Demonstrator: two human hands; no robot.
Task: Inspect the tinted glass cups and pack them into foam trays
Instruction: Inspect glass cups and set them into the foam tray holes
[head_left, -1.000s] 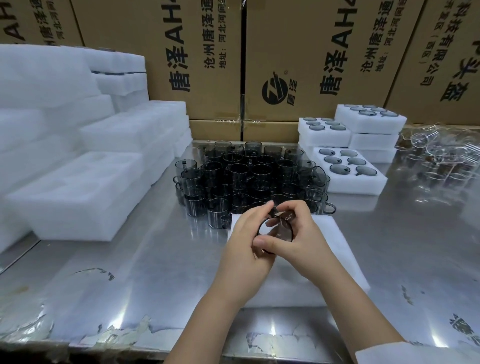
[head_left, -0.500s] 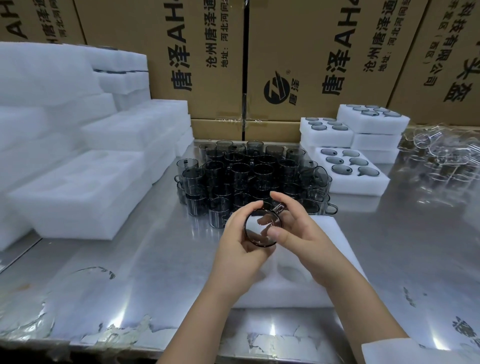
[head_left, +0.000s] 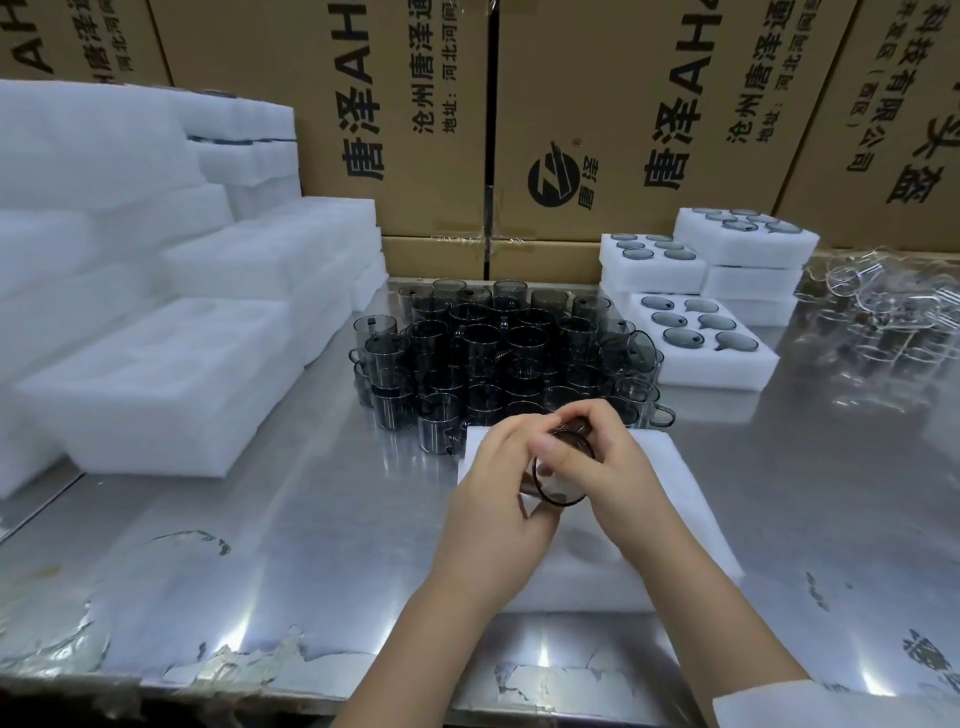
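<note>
Since half a second ago the cup (head_left: 563, 475) has been turned and lowered. Its mouth squarely faced the camera then; now mostly the lower rim arc shows, just above the tray (head_left: 675, 499). Left hand (head_left: 496, 488) and right hand (head_left: 605, 467) both grip the cup, fingers curled round it from either side. Judging by this, inspection is still going and the cup is in no pocket of the tray yet, with the cup pile (head_left: 498, 353) waiting on the counter (head_left: 311, 519) just behind the tray.
</note>
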